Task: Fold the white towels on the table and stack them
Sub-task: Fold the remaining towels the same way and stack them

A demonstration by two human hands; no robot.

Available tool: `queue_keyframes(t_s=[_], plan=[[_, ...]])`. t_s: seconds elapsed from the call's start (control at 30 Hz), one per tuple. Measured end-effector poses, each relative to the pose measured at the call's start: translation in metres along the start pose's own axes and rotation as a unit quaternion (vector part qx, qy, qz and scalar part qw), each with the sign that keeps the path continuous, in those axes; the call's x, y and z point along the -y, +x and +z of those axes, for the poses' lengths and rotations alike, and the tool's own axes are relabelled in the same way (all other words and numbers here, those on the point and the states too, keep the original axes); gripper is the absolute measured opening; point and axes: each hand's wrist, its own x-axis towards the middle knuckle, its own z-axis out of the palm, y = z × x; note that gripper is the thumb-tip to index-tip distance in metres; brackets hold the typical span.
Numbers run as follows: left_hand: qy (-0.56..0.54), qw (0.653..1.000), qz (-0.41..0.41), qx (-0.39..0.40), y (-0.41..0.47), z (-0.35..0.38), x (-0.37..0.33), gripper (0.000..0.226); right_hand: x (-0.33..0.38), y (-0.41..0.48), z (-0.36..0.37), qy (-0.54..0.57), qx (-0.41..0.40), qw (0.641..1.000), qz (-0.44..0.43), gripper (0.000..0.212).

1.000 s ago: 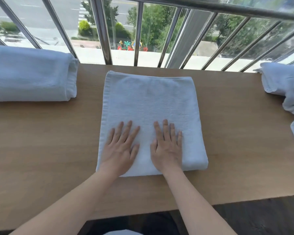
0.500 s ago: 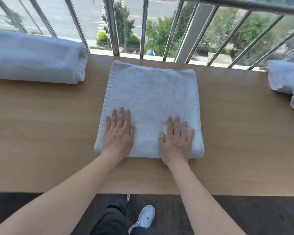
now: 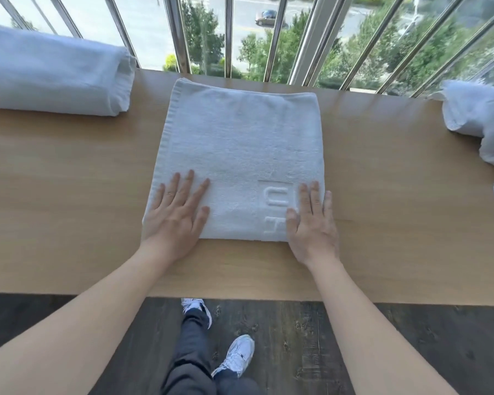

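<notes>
On table (image 3: pixel 69 181), towel (image 3: pixel 240 143) seemingly lengthwise away

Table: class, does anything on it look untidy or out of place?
Yes: the right towel lies crumpled and unfolded at the right end of the table. The middle towel lies flat under the left hand and right hand; the left towel is neatly folded.

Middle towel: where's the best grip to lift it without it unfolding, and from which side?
Take the towel by its near edge, a grip at each near corner, coming from the near side with fingers slid under. That edge looks like a rounded fold, so the layers should hold together. The left hand and right hand lie flat there.
</notes>
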Motion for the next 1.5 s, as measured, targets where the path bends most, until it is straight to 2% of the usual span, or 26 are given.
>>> queue_keyframes(t_s=[0.1, 0.2, 0.3, 0.4, 0.5, 0.8, 0.97, 1.03, 1.17, 1.2, 1.27, 1.37, 1.5], plan=[[-0.008, 1.000, 0.003, 0.020, 0.002, -0.003, 0.000, 0.058, -0.001, 0.002, -0.007, 0.016, 0.047, 0.999, 0.013, 0.063], [0.005, 0.998, 0.051, 0.042, -0.007, -0.007, 0.011, 0.064, 0.010, 0.001, -0.016, 0.026, 0.060, 0.996, 0.052, 0.060], [0.031, 0.991, 0.132, 0.014, -0.026, -0.009, 0.027, 0.075, 0.024, -0.007, -0.018, 0.151, -0.008, 0.981, 0.124, 0.056], [0.034, 0.985, 0.166, -0.030, -0.031, -0.006, 0.035, 0.068, 0.032, -0.017, -0.012, 0.240, -0.099, 0.946, 0.193, 0.055], [0.040, 0.981, 0.182, -0.054, -0.026, -0.008, 0.031, 0.061, 0.030, -0.014, -0.015, 0.275, -0.109, 0.930, 0.216, 0.048], [-0.002, 0.962, 0.229, -0.148, -0.026, -0.034, 0.028, 0.039, 0.008, -0.011, -0.045, 0.403, -0.092, 0.899, 0.144, 0.020], [-0.039, 0.955, 0.218, -0.197, -0.013, -0.070, 0.028, 0.030, 0.022, 0.005, -0.082, 0.468, -0.143, 0.864, 0.117, 0.007], [-0.046, 0.953, 0.213, -0.211, 0.001, -0.087, 0.031, 0.030, 0.029, 0.011, -0.102, 0.522, -0.115, 0.840, 0.097, 0.011], [-0.068, 0.952, 0.224, -0.197, 0.045, -0.122, 0.038, 0.041, 0.025, 0.027, -0.137, 0.630, 0.026, 0.774, 0.045, 0.049], [-0.076, 0.952, 0.228, -0.192, 0.058, -0.131, 0.040, 0.041, 0.024, 0.032, -0.144, 0.629, 0.052, 0.775, 0.030, 0.057], [-0.088, 0.950, 0.234, -0.184, 0.085, -0.145, 0.043, 0.039, 0.026, 0.042, -0.155, 0.593, 0.075, 0.801, 0.016, 0.066], [-0.104, 0.955, 0.229, -0.157, 0.126, -0.158, 0.050, 0.033, 0.032, 0.060, -0.163, 0.566, 0.069, 0.821, 0.028, 0.063], [-0.156, 0.969, 0.184, -0.058, 0.179, -0.161, 0.063, 0.032, 0.036, 0.087, -0.166, 0.527, 0.059, 0.847, 0.037, 0.058]])
